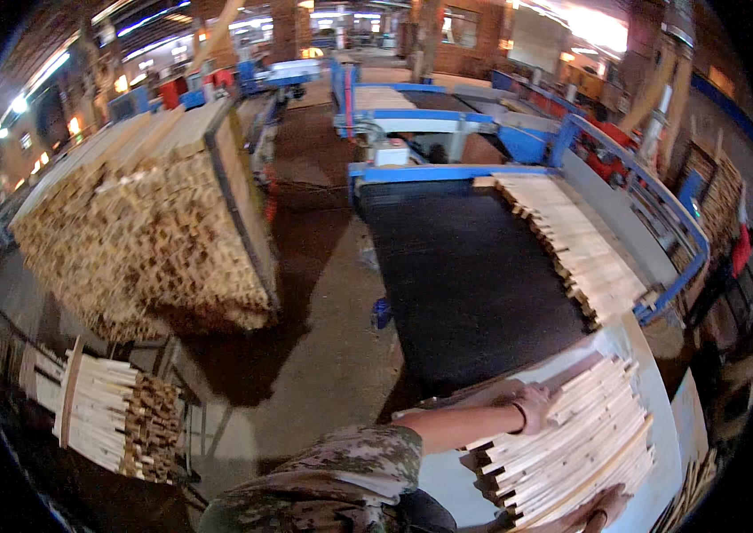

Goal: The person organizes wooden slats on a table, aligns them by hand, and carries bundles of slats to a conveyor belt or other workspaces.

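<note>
A row of pale wooden slats lies side by side on a white tabletop at the lower right. My left hand presses on the far-left end of the row, fingers curled over the slat ends. My right hand grips the near edge of the same slats at the bottom of the picture, partly hidden by the wood. A camouflage sleeve covers my left upper arm.
A black conveyor belt with a blue frame carries a second row of slats along its right side. A tall tilted stack of slats stands at left, a strapped bundle below it. Concrete floor lies between.
</note>
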Demonstrator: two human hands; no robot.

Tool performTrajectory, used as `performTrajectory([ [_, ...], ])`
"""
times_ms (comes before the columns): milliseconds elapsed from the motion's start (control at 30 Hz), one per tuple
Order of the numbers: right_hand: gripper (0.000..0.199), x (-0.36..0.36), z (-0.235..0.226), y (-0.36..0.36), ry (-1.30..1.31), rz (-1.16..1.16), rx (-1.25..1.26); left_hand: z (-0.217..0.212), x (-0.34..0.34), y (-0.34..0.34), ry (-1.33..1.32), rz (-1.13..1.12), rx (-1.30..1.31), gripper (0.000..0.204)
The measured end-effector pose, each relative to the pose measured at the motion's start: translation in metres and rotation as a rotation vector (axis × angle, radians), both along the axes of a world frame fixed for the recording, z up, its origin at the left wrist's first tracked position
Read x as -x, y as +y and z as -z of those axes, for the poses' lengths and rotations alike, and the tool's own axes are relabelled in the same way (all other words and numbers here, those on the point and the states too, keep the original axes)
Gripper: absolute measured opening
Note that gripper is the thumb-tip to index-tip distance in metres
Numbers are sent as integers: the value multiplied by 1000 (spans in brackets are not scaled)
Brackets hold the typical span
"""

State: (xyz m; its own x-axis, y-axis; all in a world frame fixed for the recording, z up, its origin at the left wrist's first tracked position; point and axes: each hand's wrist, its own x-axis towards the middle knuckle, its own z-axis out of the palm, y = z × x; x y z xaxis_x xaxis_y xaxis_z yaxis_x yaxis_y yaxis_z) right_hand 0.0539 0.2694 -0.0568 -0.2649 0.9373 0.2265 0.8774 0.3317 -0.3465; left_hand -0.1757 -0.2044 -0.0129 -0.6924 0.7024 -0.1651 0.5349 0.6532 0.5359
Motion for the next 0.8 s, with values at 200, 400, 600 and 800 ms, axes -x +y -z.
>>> performTrajectory([
  [200, 37, 12, -12, -17, -221, 23, -275, 11, -26, 21, 129, -180, 19, 97],
  [400, 40, 12, 12, 27, -66, 56, -130, 9, -29, 20, 156, -166, 9, 95],
  [600, 60, -13, 2, 61, 120, 34, 138, 8, -31, 28, 125, -157, -122, 96],
  [800, 80, 17, -11, -6, -115, 71, 47, 16, -26, 16, 124, -214, -57, 92],
])
